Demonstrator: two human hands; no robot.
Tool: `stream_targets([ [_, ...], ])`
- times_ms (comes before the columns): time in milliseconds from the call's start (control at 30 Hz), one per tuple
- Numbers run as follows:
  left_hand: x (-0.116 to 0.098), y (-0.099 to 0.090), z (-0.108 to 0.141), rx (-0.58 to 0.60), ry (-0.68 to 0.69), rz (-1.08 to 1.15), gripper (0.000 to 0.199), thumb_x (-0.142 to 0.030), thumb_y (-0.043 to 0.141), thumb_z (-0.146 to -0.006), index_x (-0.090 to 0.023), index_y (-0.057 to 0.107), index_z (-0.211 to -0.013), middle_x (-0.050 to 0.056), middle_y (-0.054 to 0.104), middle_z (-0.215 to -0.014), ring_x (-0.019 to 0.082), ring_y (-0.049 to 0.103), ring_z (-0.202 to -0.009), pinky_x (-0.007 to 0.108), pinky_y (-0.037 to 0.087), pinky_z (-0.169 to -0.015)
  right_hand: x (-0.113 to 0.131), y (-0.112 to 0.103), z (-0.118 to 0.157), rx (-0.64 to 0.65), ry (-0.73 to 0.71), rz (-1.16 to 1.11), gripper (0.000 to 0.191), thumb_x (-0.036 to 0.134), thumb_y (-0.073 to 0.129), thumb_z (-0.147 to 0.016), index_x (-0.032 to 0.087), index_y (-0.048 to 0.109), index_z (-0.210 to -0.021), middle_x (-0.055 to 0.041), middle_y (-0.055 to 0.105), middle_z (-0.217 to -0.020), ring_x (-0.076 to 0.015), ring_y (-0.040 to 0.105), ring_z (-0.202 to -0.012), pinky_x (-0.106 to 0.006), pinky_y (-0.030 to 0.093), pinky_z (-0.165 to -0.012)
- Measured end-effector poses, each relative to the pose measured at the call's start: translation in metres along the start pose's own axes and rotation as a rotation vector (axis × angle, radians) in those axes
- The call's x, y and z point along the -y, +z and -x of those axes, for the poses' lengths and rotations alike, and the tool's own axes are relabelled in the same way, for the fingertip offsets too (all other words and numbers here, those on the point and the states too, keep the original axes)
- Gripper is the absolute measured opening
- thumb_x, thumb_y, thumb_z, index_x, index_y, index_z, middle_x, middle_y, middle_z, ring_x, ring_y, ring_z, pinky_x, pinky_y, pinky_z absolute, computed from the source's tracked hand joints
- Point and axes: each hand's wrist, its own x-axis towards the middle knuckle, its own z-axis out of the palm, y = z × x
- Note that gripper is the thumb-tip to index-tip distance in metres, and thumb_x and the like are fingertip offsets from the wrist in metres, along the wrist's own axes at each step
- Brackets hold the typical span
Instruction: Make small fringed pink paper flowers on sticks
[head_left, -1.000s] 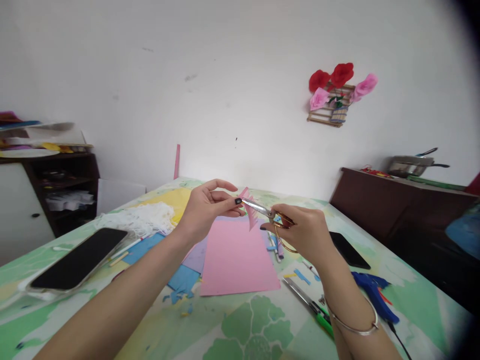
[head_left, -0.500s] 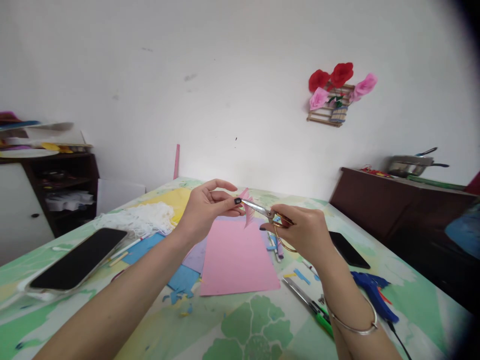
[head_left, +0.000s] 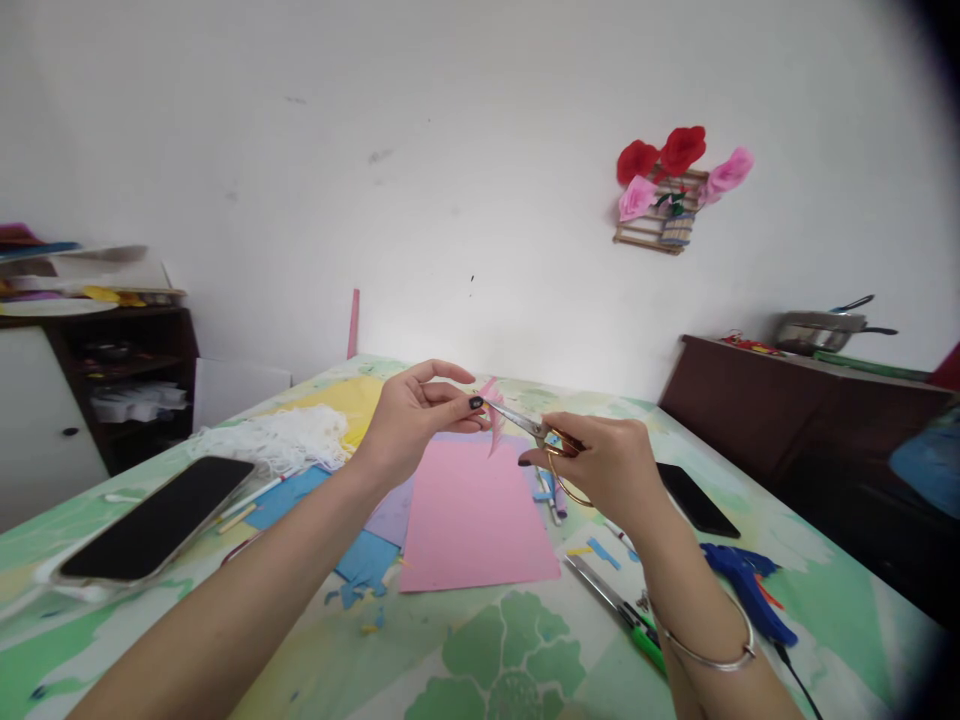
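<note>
Between the thumb and fingers of my left hand (head_left: 420,415) is a small pink fringed paper strip (head_left: 496,425), its thin cuts hanging down. My right hand (head_left: 600,450) grips gold-handled scissors (head_left: 517,418), with fingers in the loops. The scissor blades point left and their tips reach the strip close to my left thumb. Both hands are raised above a pink paper sheet (head_left: 476,520) on the table. Under that sheet lie purple paper (head_left: 390,515) and blue paper (head_left: 367,560).
A phone (head_left: 157,520) lies at the left beside white shredded strands (head_left: 277,438). At the right are a green utility knife (head_left: 619,610), a blue glue gun (head_left: 750,590) and a dark flat device (head_left: 697,500). Small paper scraps (head_left: 349,595) are scattered near the sheets.
Both hands stay in nearly the same place. The scissor blades seem to have shifted very slightly at the fringed strip; little else differs.
</note>
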Motion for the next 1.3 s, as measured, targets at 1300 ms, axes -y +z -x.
stream_targets([
  [1300,0.079,-0.01,0.053,0.205,-0.247,-0.398,0.019,-0.032,0.065,-0.07,-0.012,0.065,-0.073,0.001,0.061,-0.057,0.011,0.054,-0.049,0.023,0.045,-0.049,0.022,0.097,0.077,0.226,0.599,-0.898,0.034,0.04,0.044,-0.088,0.017,0.06,-0.107,-0.0098,0.068,-0.1,-0.0183,0.063,-0.094,-0.029,0.048,-0.077],
])
